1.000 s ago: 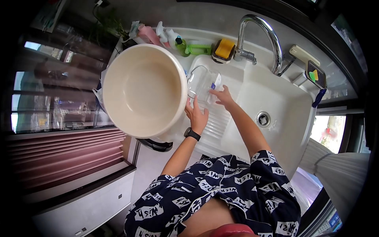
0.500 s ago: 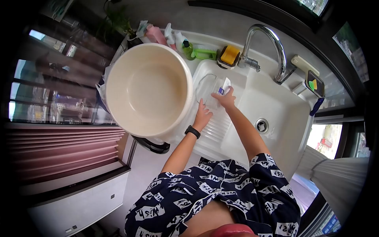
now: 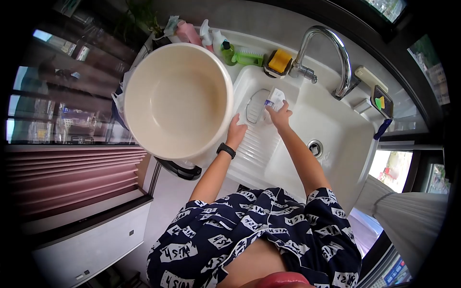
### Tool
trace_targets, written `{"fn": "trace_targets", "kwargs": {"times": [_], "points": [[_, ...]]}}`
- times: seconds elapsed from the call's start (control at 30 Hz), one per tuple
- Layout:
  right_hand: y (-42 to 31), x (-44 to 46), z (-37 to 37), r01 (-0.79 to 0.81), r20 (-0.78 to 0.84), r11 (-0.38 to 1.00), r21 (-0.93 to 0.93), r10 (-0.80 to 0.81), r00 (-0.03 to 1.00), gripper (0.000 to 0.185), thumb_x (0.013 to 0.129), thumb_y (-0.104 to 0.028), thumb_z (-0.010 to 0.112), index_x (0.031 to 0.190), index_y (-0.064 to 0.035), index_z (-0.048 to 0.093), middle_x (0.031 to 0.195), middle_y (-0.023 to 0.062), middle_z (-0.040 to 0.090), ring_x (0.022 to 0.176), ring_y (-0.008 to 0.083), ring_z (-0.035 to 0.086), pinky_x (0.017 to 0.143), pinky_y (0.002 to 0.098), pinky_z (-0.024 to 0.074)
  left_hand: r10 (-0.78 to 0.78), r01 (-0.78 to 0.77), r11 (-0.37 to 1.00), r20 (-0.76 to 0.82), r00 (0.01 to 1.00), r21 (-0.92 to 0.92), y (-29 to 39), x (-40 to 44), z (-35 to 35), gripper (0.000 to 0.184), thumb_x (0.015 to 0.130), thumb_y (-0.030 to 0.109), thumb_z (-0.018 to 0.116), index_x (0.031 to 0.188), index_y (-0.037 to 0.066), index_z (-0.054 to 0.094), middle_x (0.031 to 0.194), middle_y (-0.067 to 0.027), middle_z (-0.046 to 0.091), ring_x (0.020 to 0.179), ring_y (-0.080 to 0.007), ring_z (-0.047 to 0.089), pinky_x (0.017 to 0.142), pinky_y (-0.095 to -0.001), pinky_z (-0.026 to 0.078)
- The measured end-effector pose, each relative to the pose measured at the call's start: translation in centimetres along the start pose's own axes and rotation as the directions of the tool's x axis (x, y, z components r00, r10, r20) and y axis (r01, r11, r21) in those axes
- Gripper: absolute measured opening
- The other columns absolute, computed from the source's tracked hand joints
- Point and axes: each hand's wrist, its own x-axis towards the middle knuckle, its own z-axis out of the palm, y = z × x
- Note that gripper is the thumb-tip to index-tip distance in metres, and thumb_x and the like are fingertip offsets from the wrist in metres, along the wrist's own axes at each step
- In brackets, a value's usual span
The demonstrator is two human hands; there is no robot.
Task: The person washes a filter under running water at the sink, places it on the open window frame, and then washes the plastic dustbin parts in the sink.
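Note:
My right hand (image 3: 280,116), over the left part of the sink, has its fingers closed on a clear plastic pack (image 3: 275,98) with a white and blue label. Just left of the pack lies a thin dark loop (image 3: 248,106); whether it is joined to the pack I cannot tell. My left hand (image 3: 236,132), wearing a black watch, is open beside the rim of a big cream tub (image 3: 225,81). Contact between that hand and the tub is unclear. Under both hands is the ribbed washboard (image 3: 253,146) of the white sink.
A chrome faucet (image 3: 345,57) arches over the sink's right basin, which has a drain (image 3: 314,148). Along the back edge stand a yellow sponge (image 3: 280,60) in a holder, a green brush (image 3: 249,58), a green bottle (image 3: 228,54) and several other bottles. A black handle (image 3: 180,170) juts from the tub's front.
My left hand has drawn back from the loop toward the tub's rim. The pack in my right hand has turned, showing more of its label. The whole view has shifted slightly.

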Motion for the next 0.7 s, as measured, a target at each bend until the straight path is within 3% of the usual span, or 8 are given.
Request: {"fn": "trace_targets", "kwargs": {"times": [0.13, 0.17, 0.27, 0.37, 0.47, 0.5, 0.63, 0.7], "points": [[2.0, 0.1, -2.1, 0.153, 0.109, 0.980, -0.130, -0.139, 0.984, 0.104, 0.071, -0.039, 0.084, 0.150, -0.0065, 0.025, 0.138, 0.0285, 0.029, 0.115, 0.0455, 0.053, 0.103, 0.0464, 0.0462, -0.036, 0.038, 0.999, 0.062, 0.997, -0.025, 1.1, -2.1, 0.0, 0.071, 0.085, 0.011, 0.063, 0.151, 0.002, 0.036, 0.146, -0.0197, 0.047, 0.106, -0.0202, 0.061, 0.082, -0.0317, 0.052], [1.6, -0.2, -2.2, 0.148, 0.087, 0.981, -0.128, -0.138, 0.987, 0.106, 0.070, -0.035, 0.085, 0.150, -0.0048, 0.023, 0.138, 0.0277, 0.027, 0.114, 0.0455, 0.054, 0.092, 0.0459, 0.0550, -0.055, 0.057, 0.998, 0.084, 0.995, -0.024, 0.8, -2.4, 0.4, 0.071, 0.085, 0.011, 0.063, 0.150, 0.002, 0.037, 0.145, -0.0193, 0.048, 0.105, -0.0200, 0.061, 0.082, -0.0319, 0.052], [-3.3, -2.9, -2.6, -0.146, 0.115, 0.989, 0.006, 0.144, 0.983, 0.110, 0.068, -0.032, 0.086, 0.150, -0.0042, 0.018, 0.139, 0.0273, 0.024, 0.111, 0.0465, 0.056, 0.077, 0.0454, 0.0616, -0.049, 0.053, 0.997, 0.071, 0.996, -0.051, 1.3, -3.2, 1.2, 0.065, 0.083, 0.011, 0.066, 0.144, 0.000, 0.044, 0.135, -0.0234, 0.056, 0.112, -0.0272, 0.062, 0.097, -0.0343, 0.048], [-2.8, -2.3, -0.5, -0.084, 0.106, 0.991, -0.102, 0.095, 0.990, 0.118, 0.065, -0.028, 0.089, 0.151, -0.0050, 0.011, 0.141, 0.0281, 0.019, 0.107, 0.0448, 0.058, 0.069, 0.0475, 0.0637, -0.153, 0.169, 0.982, 0.164, 0.975, -0.087, 1.9, -3.2, 1.3, 0.076, 0.084, 0.011, 0.065, 0.152, 0.004, 0.032, 0.140, -0.0188, 0.052, 0.107, -0.0215, 0.061, 0.088, -0.0361, 0.052], [-2.2, -1.8, 0.8, -0.076, 0.065, 0.991, -0.113, 0.084, 0.994, 0.119, 0.063, -0.023, 0.089, 0.150, -0.0034, 0.009, 0.139, 0.0277, 0.020, 0.100, 0.0446, 0.061, 0.059, 0.0452, 0.0631, -0.361, 0.443, 0.736, 0.256, 0.897, -0.512, 2.6, -1.8, 2.4, 0.086, 0.084, 0.011, 0.066, 0.156, 0.005, 0.020, 0.135, -0.0182, 0.050, 0.111, -0.0262, 0.058, 0.093, -0.0393, 0.050], [-1.8, -1.5, 1.0, -0.073, 0.072, 0.989, -0.129, 0.082, 0.994, 0.118, 0.063, -0.023, 0.088, 0.150, -0.0036, 0.009, 0.137, 0.0274, 0.022, 0.101, 0.0455, 0.060, 0.060, 0.0452, 0.0633, -0.394, 0.473, 0.626, 0.273, 0.878, -0.619, 2.0, -0.6, 3.1, 0.085, 0.083, 0.011, 0.066, 0.153, 0.003, 0.019, 0.130, -0.0178, 0.046, 0.113, -0.0292, 0.053, 0.096, -0.0405, 0.049], [-2.5, -2.1, -0.1, -0.083, 0.085, 0.986, -0.147, 0.096, 0.992, 0.121, 0.059, -0.025, 0.089, 0.149, -0.0051, 0.010, 0.139, 0.0283, 0.022, 0.114, 0.0496, 0.053, 0.084, 0.0504, 0.0584, -0.111, 0.255, 0.797, 0.283, 0.953, -0.547, -5.9, 4.0, 4.8, 0.051, 0.081, 0.013, 0.067, 0.125, 0.003, 0.044, 0.118, -0.0153, 0.044, 0.103, -0.0286, 0.051, 0.090, -0.0396, 0.049], [-1.0, -1.3, 0.2, -0.040, 0.036, 0.985, -0.167, 0.047, 0.998, 0.123, 0.058, -0.026, 0.089, 0.149, -0.0049, 0.010, 0.138, 0.0287, 0.023, 0.117, 0.0500, 0.050, 0.095, 0.0514, 0.0526, -0.180, 0.303, 0.709, 0.252, 0.951, -0.637, -7.0, 5.0, 5.2, 0.036, 0.079, 0.010, 0.068, 0.111, 0.006, 0.051, 0.113, -0.0127, 0.045, 0.098, -0.0265, 0.051, 0.086, -0.0387, 0.049]]}}
